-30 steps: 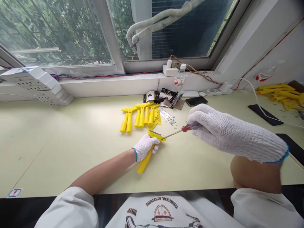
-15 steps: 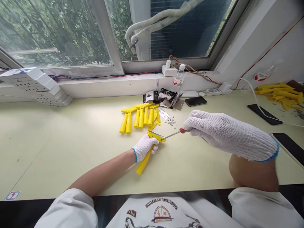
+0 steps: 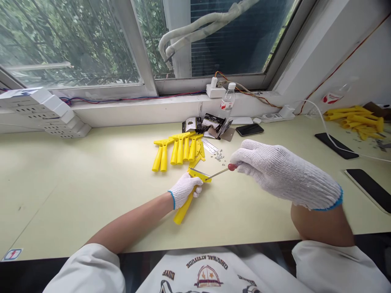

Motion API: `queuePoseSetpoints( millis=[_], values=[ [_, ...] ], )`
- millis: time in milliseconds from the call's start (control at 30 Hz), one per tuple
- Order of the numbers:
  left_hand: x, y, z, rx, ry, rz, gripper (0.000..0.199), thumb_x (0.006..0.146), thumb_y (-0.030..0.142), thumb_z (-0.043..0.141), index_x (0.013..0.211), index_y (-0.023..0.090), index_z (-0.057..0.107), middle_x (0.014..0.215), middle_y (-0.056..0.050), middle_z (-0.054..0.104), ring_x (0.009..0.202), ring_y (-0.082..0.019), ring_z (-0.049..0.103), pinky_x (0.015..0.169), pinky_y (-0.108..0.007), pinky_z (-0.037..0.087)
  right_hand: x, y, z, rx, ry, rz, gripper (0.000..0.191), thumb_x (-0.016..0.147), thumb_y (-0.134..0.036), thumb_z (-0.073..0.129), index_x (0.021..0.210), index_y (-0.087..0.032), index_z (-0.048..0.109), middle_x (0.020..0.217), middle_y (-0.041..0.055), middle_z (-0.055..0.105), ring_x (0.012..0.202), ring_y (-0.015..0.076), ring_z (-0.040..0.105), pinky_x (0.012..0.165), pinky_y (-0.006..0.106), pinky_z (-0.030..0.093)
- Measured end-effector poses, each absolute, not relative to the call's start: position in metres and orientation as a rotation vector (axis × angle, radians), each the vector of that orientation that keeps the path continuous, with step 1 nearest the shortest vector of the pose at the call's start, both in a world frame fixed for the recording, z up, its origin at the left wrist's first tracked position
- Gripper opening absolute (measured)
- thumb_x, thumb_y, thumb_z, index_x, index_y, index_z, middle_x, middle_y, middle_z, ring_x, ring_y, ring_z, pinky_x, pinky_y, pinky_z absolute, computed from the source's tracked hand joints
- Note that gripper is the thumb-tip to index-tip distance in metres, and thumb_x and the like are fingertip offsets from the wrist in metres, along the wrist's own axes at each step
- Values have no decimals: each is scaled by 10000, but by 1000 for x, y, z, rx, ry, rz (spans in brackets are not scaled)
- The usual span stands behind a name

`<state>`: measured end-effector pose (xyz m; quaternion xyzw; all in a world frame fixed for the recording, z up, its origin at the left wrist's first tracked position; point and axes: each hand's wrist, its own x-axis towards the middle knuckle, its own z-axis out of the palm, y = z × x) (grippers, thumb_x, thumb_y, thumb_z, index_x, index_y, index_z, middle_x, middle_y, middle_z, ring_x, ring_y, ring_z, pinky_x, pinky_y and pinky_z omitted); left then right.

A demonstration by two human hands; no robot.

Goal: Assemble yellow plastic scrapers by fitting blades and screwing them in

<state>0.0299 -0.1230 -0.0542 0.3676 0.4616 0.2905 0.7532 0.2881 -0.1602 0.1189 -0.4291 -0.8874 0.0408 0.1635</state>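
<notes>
You are at the screw-turning step, by the look of it; your gloved left hand (image 3: 184, 189) is closed around the yellow scraper (image 3: 183, 211) near its head, above the table (image 3: 238, 224); your right hand (image 3: 271, 171) has its fingers curled on the screwdriver (image 3: 232, 167), whose tip meets that head; the next move calls for a firm left grip and the shaft in line with the screw; tip seating is too small to tell

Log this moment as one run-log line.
left white-gloved hand: grips yellow plastic T-shaped tool | right white-gloved hand: holds red-collared metal screwdriver, tip at tool's head | beyond: small silver screws, yellow T-shaped pieces
</notes>
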Motion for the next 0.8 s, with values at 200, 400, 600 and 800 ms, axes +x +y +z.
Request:
queuePoseSetpoints(
  millis=[200, 400, 600, 800],
  values=[
    [30, -123, -58, 807, 1009, 656, 293, 728, 174, 724, 1012, 149, 653, 754, 7, 567, 529, -77, 448, 444, -208, 333, 277, -162, 116, -1456, -2375, -62, 298, 1070, -326, 482, 836, -255, 653, 795, 58, 701, 647, 214, 631, 600, 353, 440],
    [27, -124, -58, 843, 982, 627, 303, 731, 172, 716, 1026, 161, 651, 771, -4, 610, 532, -90, 497, 431, -211, 381, 285, -139, 117, -1568, -2266, 2, 291, 1065, -342, 487, 836, -243, 636, 761, 50, 688, 644, 217, 631, 596, 348, 423],
    [25, -124, -63, 894, 903, 633, 354, 792, 242, 731, 1123, 158, 636, 915, -60, 689, 573, -130, 620, 456, -247, 488, 304, -143, 137, -1548, -1969, 292, 193, 987, -450, 731, 968, -258, 740, 712, 11, 665, 564, 165, 579, 520, 308, 424],
    [26, -118, -64, 710, 850, 636, 278, 919, 412, 597, 1051, 173, 542, 844, -47, 635, 545, -144, 618, 479, -266, 490, 342, -104, 132, -1540, -1686, 608, 269, 938, -479, 812, 1017, -238, 722, 695, 14, 648, 536, 138, 502, 484, 298, 378]
  ],
)
